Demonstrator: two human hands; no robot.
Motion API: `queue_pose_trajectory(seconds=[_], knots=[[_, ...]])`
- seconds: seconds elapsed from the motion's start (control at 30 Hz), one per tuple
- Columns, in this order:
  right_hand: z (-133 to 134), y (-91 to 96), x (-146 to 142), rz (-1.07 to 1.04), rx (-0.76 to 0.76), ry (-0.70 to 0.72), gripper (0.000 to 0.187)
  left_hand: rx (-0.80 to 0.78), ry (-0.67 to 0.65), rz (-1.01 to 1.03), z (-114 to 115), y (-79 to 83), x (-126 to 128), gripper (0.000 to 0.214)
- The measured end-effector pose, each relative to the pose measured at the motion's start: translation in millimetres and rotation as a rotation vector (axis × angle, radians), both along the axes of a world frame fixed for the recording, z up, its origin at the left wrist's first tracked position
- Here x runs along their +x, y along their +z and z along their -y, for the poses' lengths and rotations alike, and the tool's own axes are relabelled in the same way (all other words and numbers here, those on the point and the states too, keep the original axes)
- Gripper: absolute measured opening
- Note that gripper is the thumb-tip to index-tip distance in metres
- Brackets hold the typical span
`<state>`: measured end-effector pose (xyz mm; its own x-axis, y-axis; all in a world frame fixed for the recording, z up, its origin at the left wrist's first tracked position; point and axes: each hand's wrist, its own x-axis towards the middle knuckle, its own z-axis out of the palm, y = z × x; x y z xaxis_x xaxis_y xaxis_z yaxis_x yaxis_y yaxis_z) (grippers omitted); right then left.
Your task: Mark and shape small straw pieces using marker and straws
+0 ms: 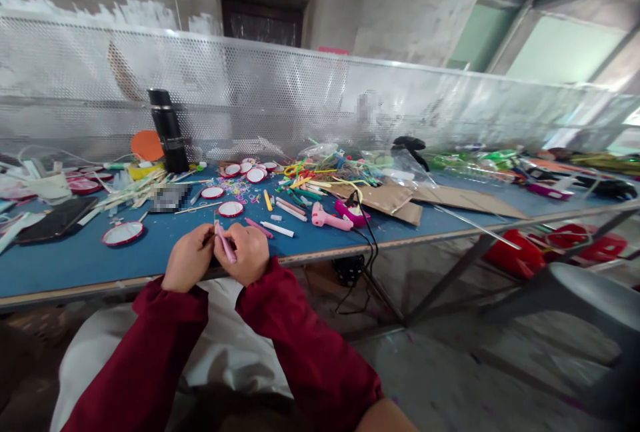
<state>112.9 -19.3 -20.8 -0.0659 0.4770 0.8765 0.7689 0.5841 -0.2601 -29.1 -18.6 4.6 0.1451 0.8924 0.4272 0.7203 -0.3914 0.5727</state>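
My right hand [246,252] is closed around a slim lilac pen-like stick [228,246], which tilts up and away over the table's front edge. Close beside it, my left hand [190,255] has its fingers pinched together near the stick's upper end; what they hold is too small to make out. Just beyond my hands lies a round white disc with a red rim [231,209]. A white marker-like stick [278,229] and a dark pink one [259,228] rest right of my right hand. Farther right is a pink glue gun [331,219].
A black bottle [169,133] stands at the back left, near a dark phone-like slab [57,220]. Cardboard pieces [385,197] and tangled coloured strips [345,169] cover the blue table [165,255] farther right. Black cables [373,245] hang over its edge. A grey stool [595,292] stands right.
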Motion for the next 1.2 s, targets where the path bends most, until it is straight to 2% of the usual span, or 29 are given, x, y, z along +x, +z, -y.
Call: queue_pose_trajectory(seconds=[0.27, 0.93, 1.2], knots=[[1.1, 2.1, 1.3, 0.047, 0.002, -0.025, 0.016, -0.019, 0.004, 0.005, -2.0, -2.3, -0.3, 0.024], [1.9, 3.1, 3.9, -0.014, 0.053, 0.000, 0.017, -0.001, -0.004, 0.003, -0.8, -1.4, 2.2, 0.020], [3.6, 5.6, 4.8, -0.019, 0.007, 0.032, 0.016, 0.008, -0.013, 0.014, -2.0, -3.5, 1.5, 0.020]])
